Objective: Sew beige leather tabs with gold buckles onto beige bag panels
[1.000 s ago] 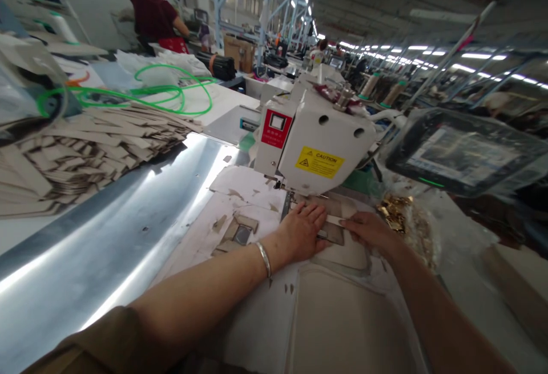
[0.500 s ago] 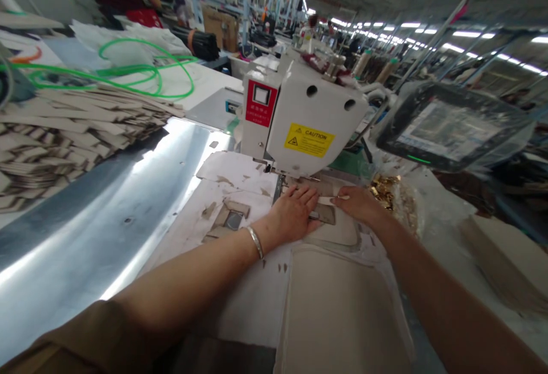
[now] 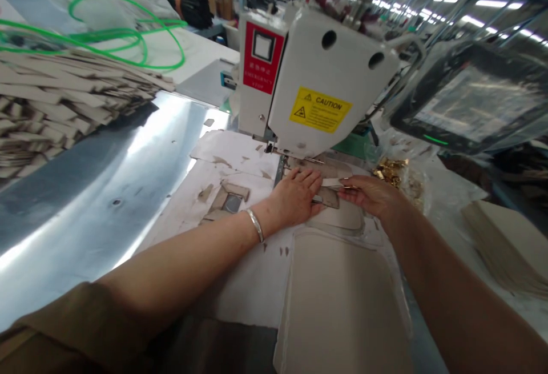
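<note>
My left hand (image 3: 295, 196) lies flat with its fingers stretched out, pressing a small tan piece (image 3: 327, 197) onto the bed under the white sewing machine head (image 3: 317, 83). From the right, my right hand (image 3: 371, 194) pinches a thin pale strip (image 3: 336, 182) lying across that piece, just below the needle area. A silver bangle (image 3: 256, 224) circles my left wrist. In front of both hands lies a large beige panel (image 3: 342, 305).
A stack of beige cut pieces (image 3: 64, 108) and a green hose (image 3: 124, 34) lie at the left past a shiny metal surface (image 3: 94, 202). A control screen under plastic (image 3: 475, 100) hangs at the right, with gold metal parts (image 3: 391, 171) and more beige pieces (image 3: 509, 248) below.
The view has dipped and moved closer to the machine. Both hands stay on the small piece under the machine head, the right hand's fingers shifting slightly on the strip.
</note>
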`<state>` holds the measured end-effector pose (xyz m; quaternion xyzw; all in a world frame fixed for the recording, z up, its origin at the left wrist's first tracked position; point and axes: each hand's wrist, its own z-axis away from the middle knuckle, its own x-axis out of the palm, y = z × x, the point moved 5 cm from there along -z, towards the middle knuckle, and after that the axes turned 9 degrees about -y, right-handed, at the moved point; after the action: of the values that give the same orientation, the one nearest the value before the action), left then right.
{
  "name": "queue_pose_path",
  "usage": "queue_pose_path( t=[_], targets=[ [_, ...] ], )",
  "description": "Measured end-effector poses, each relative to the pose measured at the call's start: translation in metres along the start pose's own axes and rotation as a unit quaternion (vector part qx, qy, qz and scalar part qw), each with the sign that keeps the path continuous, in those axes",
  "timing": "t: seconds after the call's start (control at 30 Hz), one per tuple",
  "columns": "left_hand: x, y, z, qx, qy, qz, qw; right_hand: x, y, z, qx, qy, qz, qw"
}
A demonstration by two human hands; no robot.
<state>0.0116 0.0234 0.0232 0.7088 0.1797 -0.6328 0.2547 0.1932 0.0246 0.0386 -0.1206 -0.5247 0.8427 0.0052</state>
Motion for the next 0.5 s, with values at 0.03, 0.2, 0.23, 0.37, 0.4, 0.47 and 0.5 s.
queue_pose_path(
  t=[0.03, 0.2, 0.23, 0.37, 0.4, 0.47, 0.5],
  targets=[
    [0.0000, 0.0000, -0.0001, -0.001, -0.002, 0.002, 1.000, -0.0003, 0.0022, -0.0007, 0.018, 0.002, -0.004, 1.000],
    [0.0001, 0.0001, -0.0005, -0.005, -0.020, 0.010, 1.000, -0.0019, 0.0070, -0.0016, 0.053, 0.011, -0.016, 0.998],
    [0.0000, 0.0001, -0.0005, -0.005, -0.020, 0.010, 1.000, -0.0019, 0.0072, -0.0015, 0.054, 0.013, -0.017, 0.998],
    [0.0007, -0.0001, -0.0005, -0.003, -0.015, 0.009, 1.000, 0.0000, 0.0072, 0.0003, 0.055, 0.021, -0.023, 0.998],
    [0.0011, -0.0002, -0.0006, -0.003, -0.014, 0.008, 1.000, 0.0009, 0.0068, 0.0012, 0.053, 0.023, -0.023, 0.998],
    [0.0016, -0.0004, -0.0009, -0.003, -0.013, 0.008, 1.000, 0.0028, 0.0060, 0.0029, 0.048, 0.029, -0.019, 0.998],
    [0.0018, -0.0003, -0.0011, -0.003, -0.014, 0.007, 1.000, 0.0034, 0.0057, 0.0036, 0.048, 0.034, -0.012, 0.998]
  ],
)
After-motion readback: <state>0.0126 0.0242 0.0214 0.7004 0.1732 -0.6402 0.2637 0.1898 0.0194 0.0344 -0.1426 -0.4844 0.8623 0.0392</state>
